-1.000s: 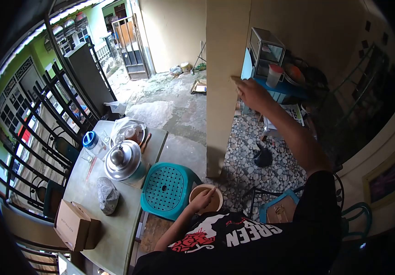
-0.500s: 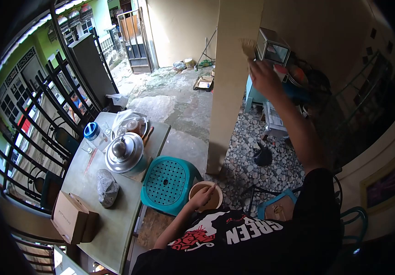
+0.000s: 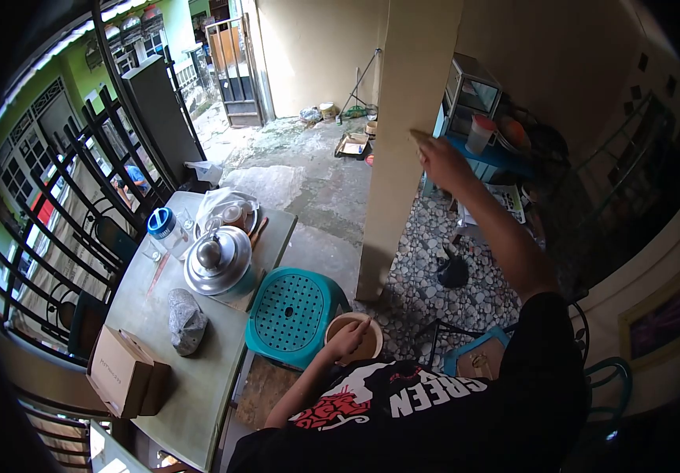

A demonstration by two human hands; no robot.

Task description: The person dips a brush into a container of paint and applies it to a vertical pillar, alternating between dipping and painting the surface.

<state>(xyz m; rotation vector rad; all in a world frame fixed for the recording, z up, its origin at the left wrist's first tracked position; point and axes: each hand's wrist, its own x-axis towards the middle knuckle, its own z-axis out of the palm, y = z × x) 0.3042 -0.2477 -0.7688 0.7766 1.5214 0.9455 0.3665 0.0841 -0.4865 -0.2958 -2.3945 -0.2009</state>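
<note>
My right hand [image 3: 444, 163] is closed around a paintbrush [image 3: 417, 137], raised in front of the beige pillar [image 3: 404, 94]. The brush's bristles look to be on or very near the pillar's face; contact is hard to make out. Low in front of my body, my left hand [image 3: 346, 340] grips a round bucket [image 3: 377, 335] at its near left side. Brownish liquid, like paint, shows inside it. Just left of the bucket stands a teal plastic stool [image 3: 288, 311] with a perforated seat.
At left, a table [image 3: 233, 331] bears a lidded metal pot [image 3: 215, 264], a blue-lidded jar [image 3: 163, 226], a grey cap-like item [image 3: 187, 322] and a cardboard box [image 3: 123, 374]. A blue-framed chair [image 3: 474, 351] stands right. A paint tray [image 3: 352, 145] lies on the floor beyond.
My right hand has moved down along the pillar with the paintbrush, whose bristles no longer point straight up. My left hand stays on the bucket. The view has shifted slightly.
</note>
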